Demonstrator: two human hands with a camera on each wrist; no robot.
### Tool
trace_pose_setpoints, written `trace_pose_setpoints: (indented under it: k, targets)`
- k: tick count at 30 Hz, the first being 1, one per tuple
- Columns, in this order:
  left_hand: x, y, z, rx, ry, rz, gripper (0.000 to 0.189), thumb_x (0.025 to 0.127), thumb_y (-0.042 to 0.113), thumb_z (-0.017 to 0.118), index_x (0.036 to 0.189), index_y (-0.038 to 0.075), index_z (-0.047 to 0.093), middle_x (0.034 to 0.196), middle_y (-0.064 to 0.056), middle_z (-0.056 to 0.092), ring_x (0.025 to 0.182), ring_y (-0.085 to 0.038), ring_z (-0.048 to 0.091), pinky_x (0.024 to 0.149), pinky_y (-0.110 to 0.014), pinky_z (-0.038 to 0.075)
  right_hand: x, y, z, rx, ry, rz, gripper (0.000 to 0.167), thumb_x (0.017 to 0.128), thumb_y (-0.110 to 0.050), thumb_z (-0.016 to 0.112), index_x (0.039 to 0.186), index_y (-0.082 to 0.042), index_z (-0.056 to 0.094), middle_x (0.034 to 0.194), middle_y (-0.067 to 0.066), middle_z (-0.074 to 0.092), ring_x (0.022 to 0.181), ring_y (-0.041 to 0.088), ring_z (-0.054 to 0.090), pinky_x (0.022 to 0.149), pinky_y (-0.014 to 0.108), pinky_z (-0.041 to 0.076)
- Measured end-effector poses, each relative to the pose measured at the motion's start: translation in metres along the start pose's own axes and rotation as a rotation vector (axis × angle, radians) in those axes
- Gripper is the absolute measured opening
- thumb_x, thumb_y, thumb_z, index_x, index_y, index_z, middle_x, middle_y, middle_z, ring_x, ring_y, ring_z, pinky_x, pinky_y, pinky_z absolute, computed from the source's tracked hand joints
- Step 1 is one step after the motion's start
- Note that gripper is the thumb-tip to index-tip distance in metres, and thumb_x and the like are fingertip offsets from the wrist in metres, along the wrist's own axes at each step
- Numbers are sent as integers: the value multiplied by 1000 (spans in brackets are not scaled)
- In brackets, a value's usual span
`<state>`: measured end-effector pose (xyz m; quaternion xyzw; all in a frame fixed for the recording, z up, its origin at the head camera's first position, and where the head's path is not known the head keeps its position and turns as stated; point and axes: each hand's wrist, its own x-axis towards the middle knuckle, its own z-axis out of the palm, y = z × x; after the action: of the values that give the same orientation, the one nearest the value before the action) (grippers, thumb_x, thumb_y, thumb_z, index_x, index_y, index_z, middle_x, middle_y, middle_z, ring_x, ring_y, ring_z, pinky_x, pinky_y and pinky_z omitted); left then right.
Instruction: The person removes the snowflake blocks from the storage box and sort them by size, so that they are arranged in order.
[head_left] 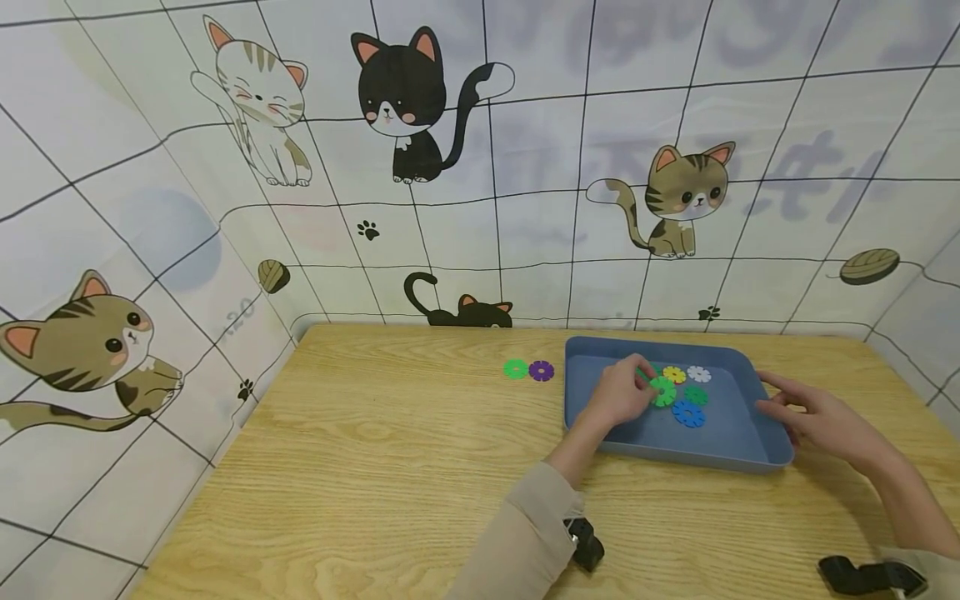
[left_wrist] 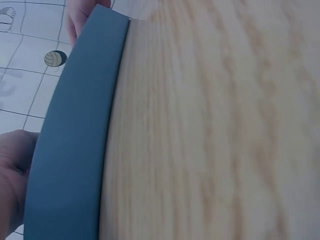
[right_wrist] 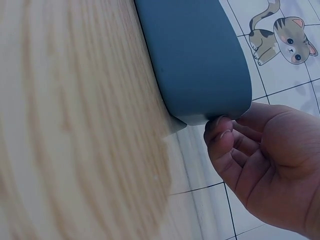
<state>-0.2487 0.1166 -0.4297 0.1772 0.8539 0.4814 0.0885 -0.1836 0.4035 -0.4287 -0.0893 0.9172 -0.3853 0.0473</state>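
Observation:
A blue-grey tray (head_left: 675,446) sits on the table with several notched plastic discs in it. My left hand (head_left: 624,393) reaches over the tray's left part, thumb and fingertips pinching the edge of a light green notched disc (head_left: 663,392). Close by lie a yellow disc (head_left: 674,375), a white disc (head_left: 699,374), a darker green disc (head_left: 696,395) and a blue disc (head_left: 688,413). At the tray's right side my right hand (head_left: 828,421) holds the wall, thumb over the rim; in the right wrist view its curled fingertips (right_wrist: 220,142) touch the outside. The left wrist view hides the discs behind the tray wall.
Left of the tray, another light green disc (head_left: 516,369) and a purple disc (head_left: 542,371) lie side by side on the wooden table (head_left: 375,450). A cat-patterned curtain (head_left: 540,208) stands behind the table and along its sides.

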Motion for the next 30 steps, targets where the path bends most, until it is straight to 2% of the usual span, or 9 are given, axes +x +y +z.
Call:
trace_pose_setpoints:
  k: [6,9,15,20,25,30]
  targets:
    - [-7,2,-12,-94,2,82,11,98,7,66,107,11,63,79,8,60,64,-4,53,56,-20,43,0,-1,1,7,3,0,65,107,-23,52,155,8,22,89,7,56,59,22,52,52,34,44]
    - [-11,4,-20,-143,1,97,11,98,5,64,107,10,62,79,7,62,63,-4,57,54,-20,44,0,0,1,10,3,-1,65,107,-22,53,155,9,21,90,7,56,59,22,52,52,34,44]
    - [-16,4,-43,-207,11,103,10,98,4,64,106,8,61,81,5,61,69,-7,65,59,-20,49,0,2,1,18,-2,-2,65,107,-21,52,155,9,20,90,8,56,58,22,52,52,34,45]
    - [-21,-2,-64,-234,17,110,10,98,4,65,106,5,59,84,3,60,70,-8,65,65,-23,55,1,2,1,13,-5,0,65,108,-22,52,155,9,20,90,7,56,58,21,53,52,34,45]
    - [-24,-12,-86,-272,31,92,10,98,3,63,106,4,58,88,-1,60,75,-18,69,76,-39,59,1,1,1,-3,-5,8,65,108,-23,52,155,8,21,90,7,57,59,21,53,53,33,44]
    - [-27,-25,-108,-307,65,83,13,98,1,62,110,0,57,94,-7,61,81,-28,71,78,-38,60,1,-1,1,-20,-8,23,65,108,-25,52,155,8,22,91,7,57,59,20,53,53,33,43]
